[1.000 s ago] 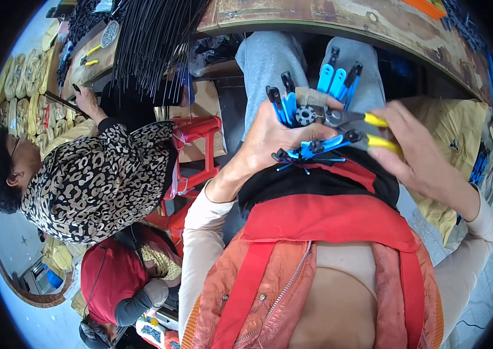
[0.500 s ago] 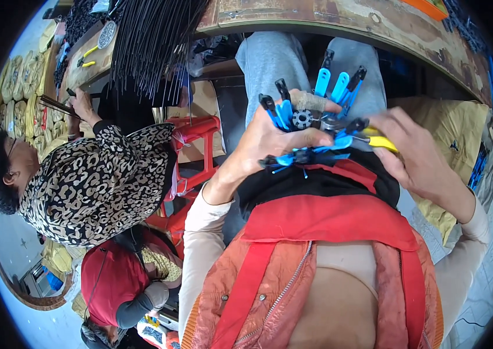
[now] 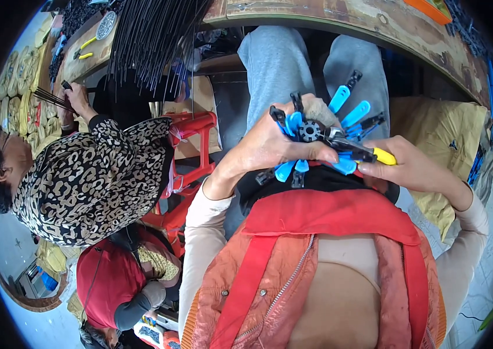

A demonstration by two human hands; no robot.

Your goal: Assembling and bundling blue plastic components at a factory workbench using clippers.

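Observation:
My left hand [image 3: 275,142] is closed around a black notched hub [image 3: 311,131]. Blue flat strips [image 3: 355,114] with black end pieces fan out around it on several sides. A tan wrap covers one finger of this hand. My right hand [image 3: 412,166] grips a pair of pliers by its yellow handles [image 3: 385,157]. The pliers' metal jaws reach in beside the hub, close to my left thumb; strips and fingers hide exactly what the jaws touch. All this is held above my lap, over grey trousers [image 3: 284,64].
A worn wooden table [image 3: 339,13] spans the far side, with an orange tray [image 3: 430,9] and a bunch of black rods [image 3: 150,46]. On the left, a co-worker in a patterned top [image 3: 95,174] handles thin rods near a red stool [image 3: 203,151]. Brown sacking [image 3: 433,131] lies at right.
My right hand has moved in toward the hub, and its fingers now wrap the pliers' handles. The blue strips have turned and spread. The co-worker's hands have shifted slightly.

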